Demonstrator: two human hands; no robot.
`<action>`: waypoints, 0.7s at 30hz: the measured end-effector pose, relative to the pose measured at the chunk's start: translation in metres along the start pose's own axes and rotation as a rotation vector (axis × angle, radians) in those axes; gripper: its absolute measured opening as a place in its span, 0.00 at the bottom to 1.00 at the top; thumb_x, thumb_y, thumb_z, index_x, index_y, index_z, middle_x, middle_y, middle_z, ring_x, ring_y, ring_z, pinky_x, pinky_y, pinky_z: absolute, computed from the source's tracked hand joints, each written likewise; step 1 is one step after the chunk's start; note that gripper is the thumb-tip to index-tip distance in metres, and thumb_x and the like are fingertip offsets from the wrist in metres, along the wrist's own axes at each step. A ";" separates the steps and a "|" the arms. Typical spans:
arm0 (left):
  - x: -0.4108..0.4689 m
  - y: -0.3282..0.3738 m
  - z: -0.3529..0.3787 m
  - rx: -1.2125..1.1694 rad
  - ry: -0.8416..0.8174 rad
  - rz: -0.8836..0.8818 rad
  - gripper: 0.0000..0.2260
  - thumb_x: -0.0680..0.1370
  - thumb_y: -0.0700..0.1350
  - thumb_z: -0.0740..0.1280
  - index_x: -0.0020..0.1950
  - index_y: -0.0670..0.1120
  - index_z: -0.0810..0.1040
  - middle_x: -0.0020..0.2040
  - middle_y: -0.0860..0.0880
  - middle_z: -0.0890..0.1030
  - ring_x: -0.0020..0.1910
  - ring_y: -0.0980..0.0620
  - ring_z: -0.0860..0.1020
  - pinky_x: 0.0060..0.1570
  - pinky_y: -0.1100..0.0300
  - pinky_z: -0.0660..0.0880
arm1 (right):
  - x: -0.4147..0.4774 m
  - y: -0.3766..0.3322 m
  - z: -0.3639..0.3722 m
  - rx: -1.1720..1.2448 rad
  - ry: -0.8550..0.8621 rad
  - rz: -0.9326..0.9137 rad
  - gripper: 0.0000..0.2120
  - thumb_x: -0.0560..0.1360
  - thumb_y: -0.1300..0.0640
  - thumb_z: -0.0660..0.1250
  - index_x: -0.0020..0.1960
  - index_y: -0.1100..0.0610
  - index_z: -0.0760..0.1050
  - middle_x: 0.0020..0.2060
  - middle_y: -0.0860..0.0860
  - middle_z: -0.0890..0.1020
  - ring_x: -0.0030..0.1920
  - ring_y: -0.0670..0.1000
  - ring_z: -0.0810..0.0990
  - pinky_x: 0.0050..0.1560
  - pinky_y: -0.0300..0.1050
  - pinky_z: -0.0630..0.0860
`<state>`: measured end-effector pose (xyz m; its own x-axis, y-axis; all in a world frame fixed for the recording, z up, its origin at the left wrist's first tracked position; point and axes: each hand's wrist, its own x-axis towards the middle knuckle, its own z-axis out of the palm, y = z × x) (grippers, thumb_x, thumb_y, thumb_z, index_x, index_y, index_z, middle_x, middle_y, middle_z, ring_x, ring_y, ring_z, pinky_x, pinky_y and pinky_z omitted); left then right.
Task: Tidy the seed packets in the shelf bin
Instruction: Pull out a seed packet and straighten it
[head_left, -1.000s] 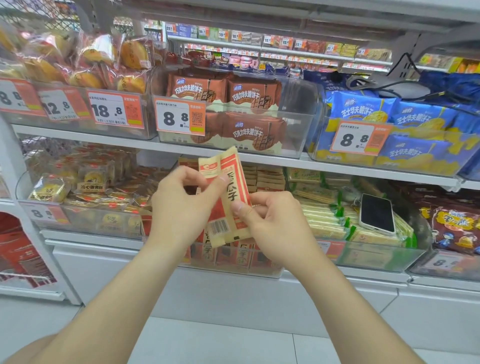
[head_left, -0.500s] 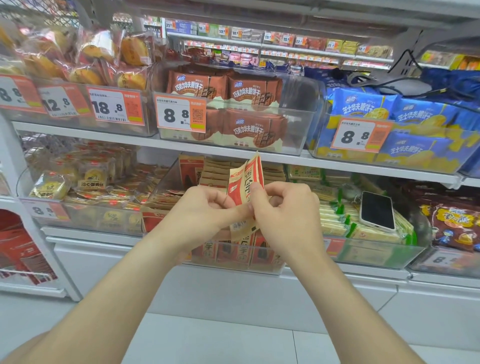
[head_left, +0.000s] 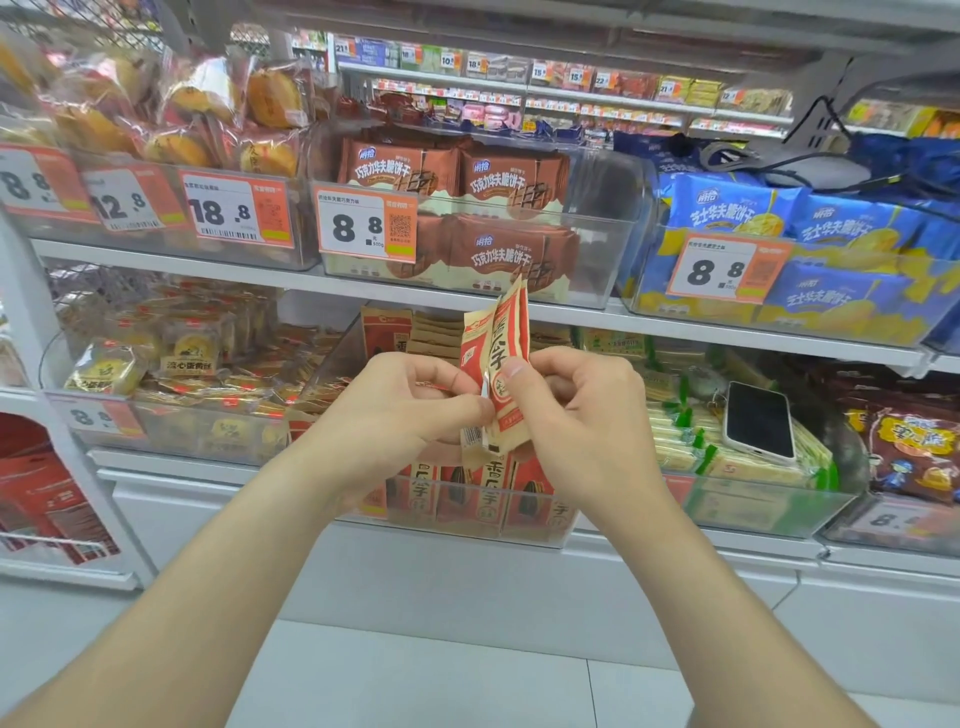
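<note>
Two red-and-cream seed packets stand upright together in front of the clear shelf bin on the lower shelf. My left hand pinches their lower left edge. My right hand grips them from the right, thumb across the front. More seed packets stand in a row at the bin's front, and others are stacked at its back, partly hidden by my hands.
A phone lies on green-and-yellow packs in the bin to the right. Yellow pastry packs fill the bin to the left. Brown biscuit packs and blue biscuit packs sit in bins on the shelf above.
The packet has turned from flat-on to edge-on and risen a little. My two hands have come close together round it, and a second packet now shows beside it.
</note>
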<state>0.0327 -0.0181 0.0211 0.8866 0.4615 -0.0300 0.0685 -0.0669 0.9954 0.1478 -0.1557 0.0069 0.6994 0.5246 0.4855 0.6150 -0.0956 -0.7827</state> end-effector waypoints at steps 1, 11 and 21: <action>-0.001 0.001 0.000 -0.008 -0.006 0.006 0.08 0.81 0.38 0.74 0.55 0.34 0.82 0.46 0.39 0.89 0.45 0.45 0.90 0.48 0.50 0.87 | 0.000 0.001 -0.001 0.030 -0.005 0.000 0.13 0.81 0.46 0.68 0.44 0.52 0.86 0.32 0.54 0.86 0.35 0.61 0.86 0.39 0.63 0.83; 0.006 -0.006 0.003 -0.186 0.036 0.065 0.16 0.83 0.50 0.71 0.60 0.38 0.77 0.54 0.41 0.88 0.54 0.44 0.89 0.57 0.50 0.85 | 0.001 0.003 -0.003 0.144 -0.210 0.057 0.14 0.83 0.42 0.67 0.67 0.38 0.83 0.50 0.45 0.89 0.47 0.63 0.87 0.45 0.64 0.86; 0.005 -0.004 -0.001 -0.061 0.051 0.088 0.14 0.79 0.44 0.76 0.59 0.39 0.79 0.50 0.42 0.89 0.50 0.46 0.89 0.59 0.45 0.85 | 0.000 -0.005 -0.017 0.413 -0.099 0.217 0.12 0.78 0.53 0.77 0.45 0.63 0.86 0.40 0.57 0.89 0.43 0.57 0.90 0.48 0.53 0.88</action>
<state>0.0362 -0.0150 0.0169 0.8634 0.5009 0.0610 -0.0381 -0.0559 0.9977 0.1510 -0.1697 0.0170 0.7453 0.6099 0.2694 0.2481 0.1213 -0.9611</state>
